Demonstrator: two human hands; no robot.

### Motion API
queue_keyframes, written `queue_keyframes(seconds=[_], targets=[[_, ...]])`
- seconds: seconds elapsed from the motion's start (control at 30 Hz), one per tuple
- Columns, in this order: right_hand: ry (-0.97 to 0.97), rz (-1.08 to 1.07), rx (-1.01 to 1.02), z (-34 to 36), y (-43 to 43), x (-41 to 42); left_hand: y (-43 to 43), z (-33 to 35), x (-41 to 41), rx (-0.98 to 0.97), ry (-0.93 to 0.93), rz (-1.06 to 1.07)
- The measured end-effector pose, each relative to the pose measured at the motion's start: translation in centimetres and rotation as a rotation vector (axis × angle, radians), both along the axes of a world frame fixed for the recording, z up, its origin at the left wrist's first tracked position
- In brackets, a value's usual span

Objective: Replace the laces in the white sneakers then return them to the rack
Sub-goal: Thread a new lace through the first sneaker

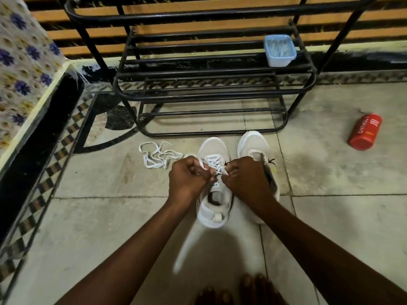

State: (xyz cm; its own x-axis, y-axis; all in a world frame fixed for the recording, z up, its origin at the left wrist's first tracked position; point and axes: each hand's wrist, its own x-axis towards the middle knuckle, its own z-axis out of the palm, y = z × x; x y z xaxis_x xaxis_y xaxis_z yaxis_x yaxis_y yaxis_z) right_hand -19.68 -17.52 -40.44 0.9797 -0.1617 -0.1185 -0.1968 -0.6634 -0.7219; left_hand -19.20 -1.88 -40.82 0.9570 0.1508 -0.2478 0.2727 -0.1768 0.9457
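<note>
Lacing is reaching the upper eyelets of the white sneaker (214, 150), which is standing on the floor (110, 216) just in front of the rack (193, 74), toe pointing toward it. The left hand (188, 180) is pinching one end of the lace (200, 161), its grip narrow and closed on it. The right hand (245, 179) appears to be pinching the other end near the tongue, fingers curled tight. Done well, both ends are being pulled evenly so the crossings are lying flat and untwisted, and the shoe is being steadied, since it is likely to slide on the tile. The second sneaker (253, 148) is sitting just beside it, apparently unlaced, and a loose lace (158, 157) is lying on the floor to the left.
</note>
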Motion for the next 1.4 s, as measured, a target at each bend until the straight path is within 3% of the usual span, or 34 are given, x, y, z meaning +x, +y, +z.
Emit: queue_keyframes(seconds=[0.33,0.8,1.0,1.2,1.4], targets=[[0.046,-0.078,0.334,-0.7,-0.9,-0.4,-1.5,-1.2,0.2,0.148,0.0,0.014],[-0.01,-0.028,0.37,-1.4,-0.9,-0.5,-2.0,-1.5,-0.8,0.244,-0.105,-0.039],[0.11,-0.048,0.518,-1.4,-1.6,0.2,-1.7,-1.5,-0.6,0.211,-0.106,-0.031],[0.054,0.013,0.388,-1.6,-1.1,0.8,-0.9,-1.5,-0.4,0.246,-0.095,-0.066],[0.065,0.039,0.451,-1.7,-1.1,0.9,-0.4,-1.4,-0.8,0.296,-0.189,-0.084]])
